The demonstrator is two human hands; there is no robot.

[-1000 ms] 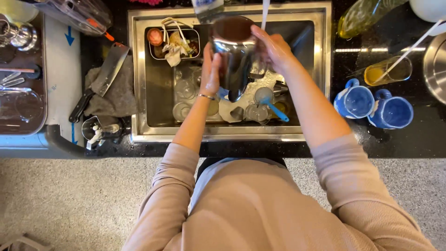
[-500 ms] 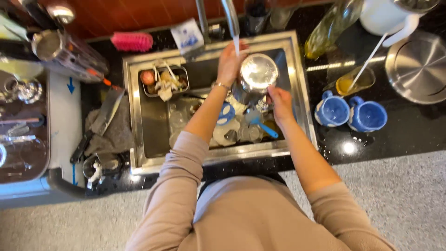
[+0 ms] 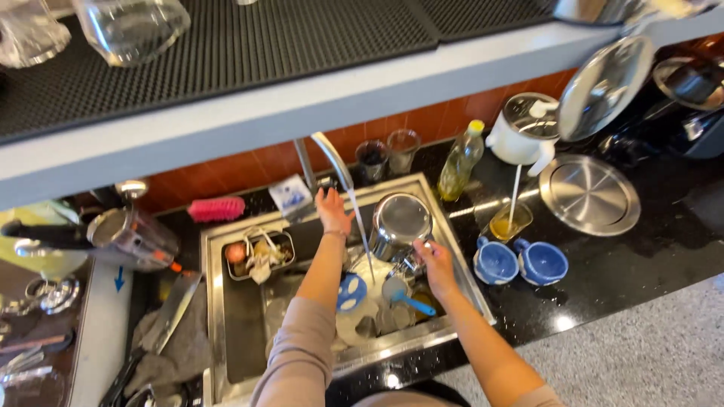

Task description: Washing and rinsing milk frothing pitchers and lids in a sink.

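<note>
My right hand (image 3: 435, 261) grips the handle of a shiny steel pot (image 3: 398, 224) and holds it tilted above the sink (image 3: 234, 347). My left hand (image 3: 332, 210) reaches up to the base of the tap (image 3: 324, 154), fingers spread, touching it or just below it. A thin stream of water (image 3: 362, 234) runs from the spout down beside the pot. Under my hands the basin holds a pile of dishes, a blue-and-white cup (image 3: 351, 292) and a blue-handled utensil (image 3: 411, 298).
Two blue cups (image 3: 519, 261), a glass of yellow liquid (image 3: 508, 221), an oil bottle (image 3: 460, 162), a white kettle (image 3: 524, 136) and steel lids (image 3: 590, 194) stand on the black counter to the right. A pink brush (image 3: 216, 209) lies behind the sink. A shelf (image 3: 302, 113) overhangs.
The view has tilted up toward the wall and shelf. My left hand has left the pot and gone up to the tap; water now runs. My right hand keeps the pot.
</note>
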